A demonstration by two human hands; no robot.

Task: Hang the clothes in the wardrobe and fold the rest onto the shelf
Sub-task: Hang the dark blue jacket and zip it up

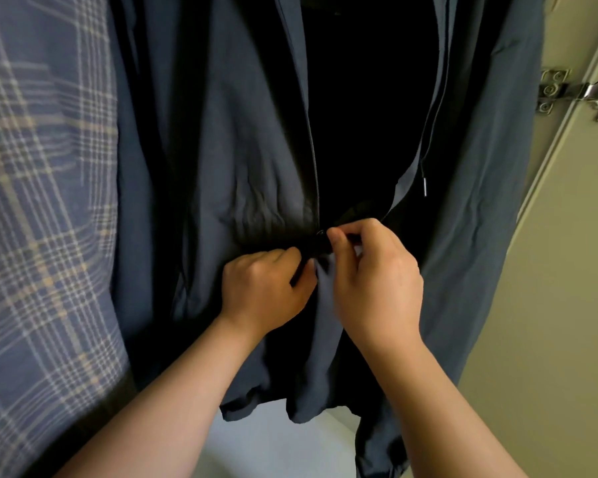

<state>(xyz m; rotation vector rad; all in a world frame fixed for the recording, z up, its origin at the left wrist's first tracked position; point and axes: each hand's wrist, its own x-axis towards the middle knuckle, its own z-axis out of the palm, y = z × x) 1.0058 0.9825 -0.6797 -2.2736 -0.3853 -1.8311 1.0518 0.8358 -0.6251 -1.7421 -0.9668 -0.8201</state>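
Wardrobe door (pixel 567 270) stands open on my right, its metal hinge (pixel 567 93) showing; a blue plaid shirt (pixel 42 201) hangs at the left, touching the dark navy jacket (pixel 221 150) that hangs before me, its front open above my hands. My left hand (pixel 266 288) grips the panel on my left just below the zip, fingers curled into the cloth; my right hand (pixel 373 281) pinches thumb and forefinger together at the small dark slider (pixel 320 233), where the zip teeth (pixel 313 150) come down to meet. A drawstring (pixel 425 187) with a metal tip dangles just above that hand. I judge the jacket hung and the zip in hand; next the left should pull the hem taut downward while the right draws the slider straight up; whether the pin is seated I cannot tell.
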